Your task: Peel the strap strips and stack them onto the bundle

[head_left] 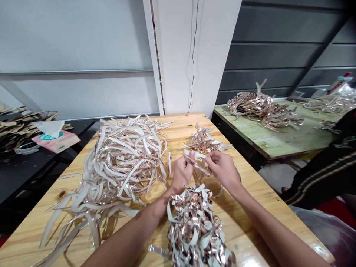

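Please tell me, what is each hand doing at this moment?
Left hand: closed, pinching a shiny strip between thumb and fingers.
Right hand: closed, fingertips pinching the strip's other side.

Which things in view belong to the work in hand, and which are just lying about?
Likely in the work:
strip, between left hand and right hand
curly, shiny bundle between the forearms
large strip heap
small strip pile

Seemingly just lying about:
pink tissue pack
strips on the green table
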Available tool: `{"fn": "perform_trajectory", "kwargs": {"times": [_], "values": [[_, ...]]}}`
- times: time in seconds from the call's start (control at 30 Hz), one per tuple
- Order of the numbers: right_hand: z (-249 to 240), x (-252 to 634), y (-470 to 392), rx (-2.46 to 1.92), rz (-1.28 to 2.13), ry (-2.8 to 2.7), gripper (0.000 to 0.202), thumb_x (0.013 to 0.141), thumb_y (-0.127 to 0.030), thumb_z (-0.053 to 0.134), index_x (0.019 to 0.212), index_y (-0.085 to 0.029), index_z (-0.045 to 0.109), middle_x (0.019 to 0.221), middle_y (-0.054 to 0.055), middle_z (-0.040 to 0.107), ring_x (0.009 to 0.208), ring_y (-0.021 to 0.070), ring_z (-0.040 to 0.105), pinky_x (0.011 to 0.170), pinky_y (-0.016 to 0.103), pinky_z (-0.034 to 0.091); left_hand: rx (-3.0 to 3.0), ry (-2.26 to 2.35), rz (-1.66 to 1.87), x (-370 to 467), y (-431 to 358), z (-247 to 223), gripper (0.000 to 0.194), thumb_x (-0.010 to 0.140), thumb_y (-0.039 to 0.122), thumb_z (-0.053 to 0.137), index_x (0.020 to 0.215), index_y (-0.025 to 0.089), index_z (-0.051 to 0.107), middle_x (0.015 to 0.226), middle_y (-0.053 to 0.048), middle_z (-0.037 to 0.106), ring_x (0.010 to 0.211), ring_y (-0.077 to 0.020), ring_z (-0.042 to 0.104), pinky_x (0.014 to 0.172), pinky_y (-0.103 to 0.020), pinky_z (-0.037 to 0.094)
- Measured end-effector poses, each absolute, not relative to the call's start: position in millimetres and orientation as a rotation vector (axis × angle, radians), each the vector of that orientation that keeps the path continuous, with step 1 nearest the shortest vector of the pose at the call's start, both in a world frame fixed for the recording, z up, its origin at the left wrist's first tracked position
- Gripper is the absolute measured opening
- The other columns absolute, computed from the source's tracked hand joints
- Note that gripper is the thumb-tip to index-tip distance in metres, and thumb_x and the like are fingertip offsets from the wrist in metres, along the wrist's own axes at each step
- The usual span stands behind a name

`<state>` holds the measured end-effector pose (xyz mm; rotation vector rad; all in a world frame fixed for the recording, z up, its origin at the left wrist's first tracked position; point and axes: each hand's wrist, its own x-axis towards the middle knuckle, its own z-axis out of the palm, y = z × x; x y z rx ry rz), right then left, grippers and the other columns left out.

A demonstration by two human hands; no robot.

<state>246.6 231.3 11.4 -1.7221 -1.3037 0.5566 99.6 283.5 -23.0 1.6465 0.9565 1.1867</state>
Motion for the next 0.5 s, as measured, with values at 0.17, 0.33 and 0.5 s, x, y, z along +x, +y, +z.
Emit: {"fn": "perform_trajectory", "kwargs": {"times": [0.17, 0.33, 0.5], "values": [[6.5, 249.2, 234.8, -1.517, 0.673, -1.288, 0.019, 0.092, -0.034, 0.054, 0.085, -0.02, 0.064, 0.06, -0.001, 0.062, 0.051, 0.0177, 0.062, 0.053, 0.027, 0.046, 1.516, 0.989, 1.202, 100.1, 287.9, -25.0, 0.051, 0.102, 0.055, 0.047, 0.066, 0.019, 0.054, 0.057, 0.004, 0.048, 0.054, -0.0116, 0.043, 0.057, -0.027, 0.034], [5.7, 247.3, 233.6, -1.498, 0.641, -1.354, 0.023, 0.094, -0.04, 0.057, 0.085, -0.02, 0.064, 0.063, 0.001, 0.065, 0.054, 0.018, 0.062, 0.054, 0.028, 0.047, 1.484, 0.995, 1.205, 99.7, 290.0, -26.3, 0.051, 0.101, 0.057, 0.046, 0.068, 0.019, 0.054, 0.055, 0.004, 0.046, 0.053, -0.0115, 0.043, 0.054, -0.026, 0.032], [3.2, 248.0, 232.9, -1.595, 0.587, -1.38, 0.018, 0.091, -0.031, 0.057, 0.078, -0.021, 0.063, 0.064, 0.003, 0.067, 0.057, 0.0192, 0.063, 0.058, 0.029, 0.046, 1.548, 1.004, 1.202, 99.8, 287.5, -27.0, 0.051, 0.102, 0.055, 0.046, 0.068, 0.018, 0.057, 0.058, 0.003, 0.05, 0.054, -0.0116, 0.044, 0.056, -0.026, 0.033]]}}
